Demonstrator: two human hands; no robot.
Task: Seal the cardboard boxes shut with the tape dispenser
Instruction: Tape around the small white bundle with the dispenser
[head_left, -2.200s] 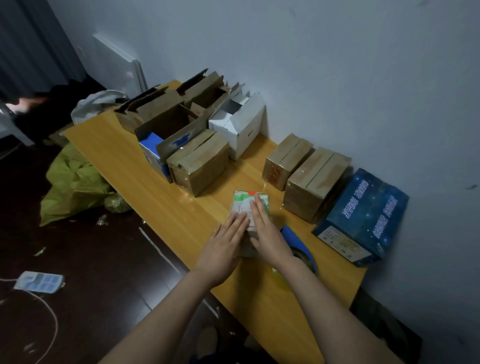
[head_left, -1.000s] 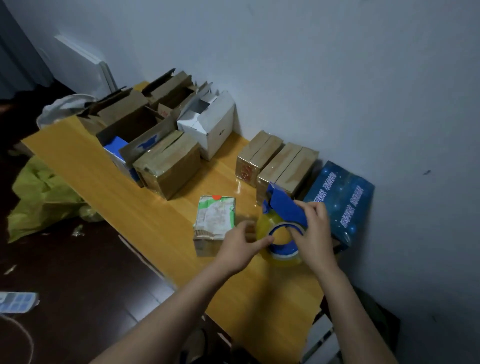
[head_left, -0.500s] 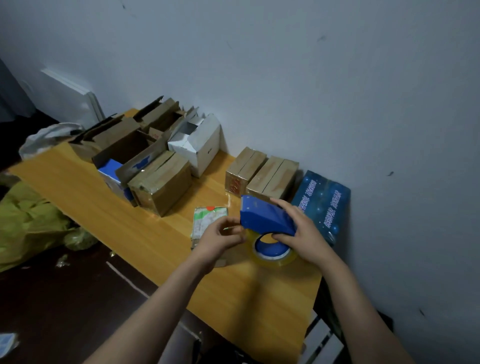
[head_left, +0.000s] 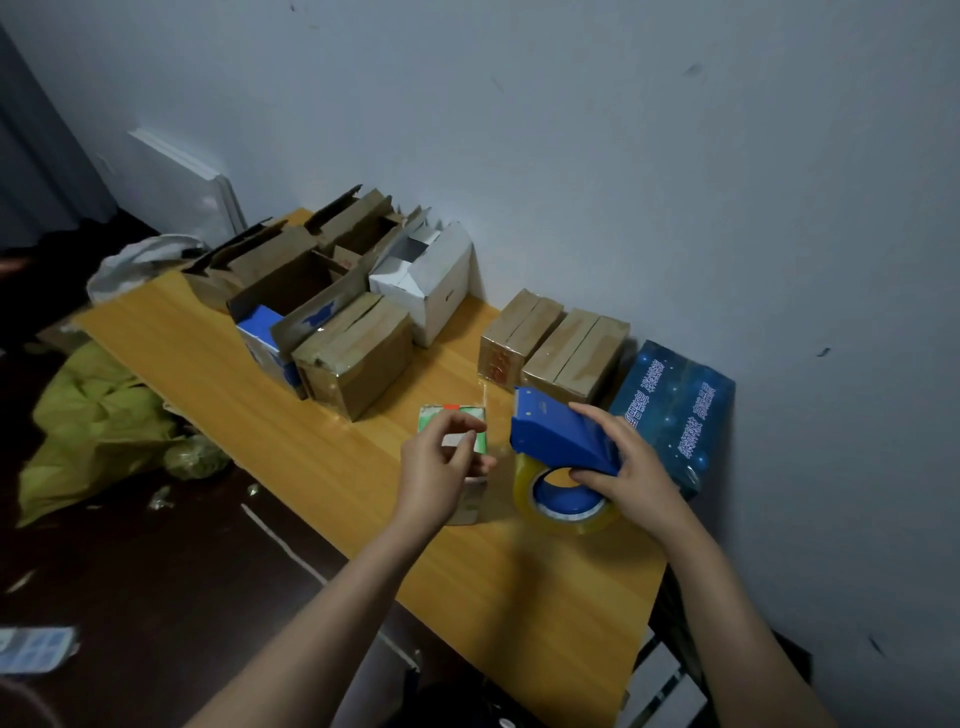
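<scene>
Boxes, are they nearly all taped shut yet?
Not yet. The brown boxes by the wall look taped shut. The right hand holds the blue tape dispenser, and the left hand is at the small green box, so that one seems next. The open brown boxes and the white box at the far end are untaped, flaps up.

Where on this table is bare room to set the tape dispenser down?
Two bare patches: the near end of the table, this side of the tape dispenser, and the strip along its floor-side edge, before the closed brown box. Crowded: the wall side, where open cartons, sealed boxes and the blue box stand packed.
</scene>
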